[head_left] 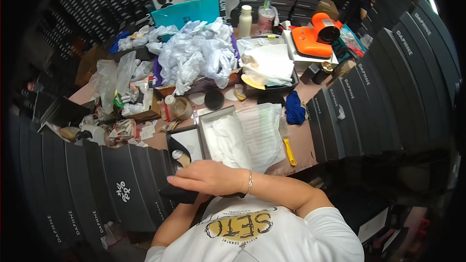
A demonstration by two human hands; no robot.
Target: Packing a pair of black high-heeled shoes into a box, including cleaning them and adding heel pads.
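Observation:
My right hand (pixel 206 178) reaches across my body to the left, palm down, with its fingers stretched out. Just beyond its knuckles is a black shoe (pixel 180 146) with a beige inside and a small wad of white paper in it. Below the fingers is a black piece (pixel 177 195), and I cannot tell whether it belongs to the same shoe. My left hand (pixel 203 198) is mostly covered by the right one, so its fingers do not show. A narrow dark box (pixel 196 138) with a pale inside lies behind the shoe.
Beside it, an open grey shoebox (pixel 208 117) holds white tissue, with white wrapping (pixel 262 133) on its right. Further right are a yellow-handled brush (pixel 290 153) and blue cloth (pixel 294 108). Crumpled plastic (pixel 196 53) fills a bin behind. Stacked dark shoeboxes (pixel 131 179) flank both sides.

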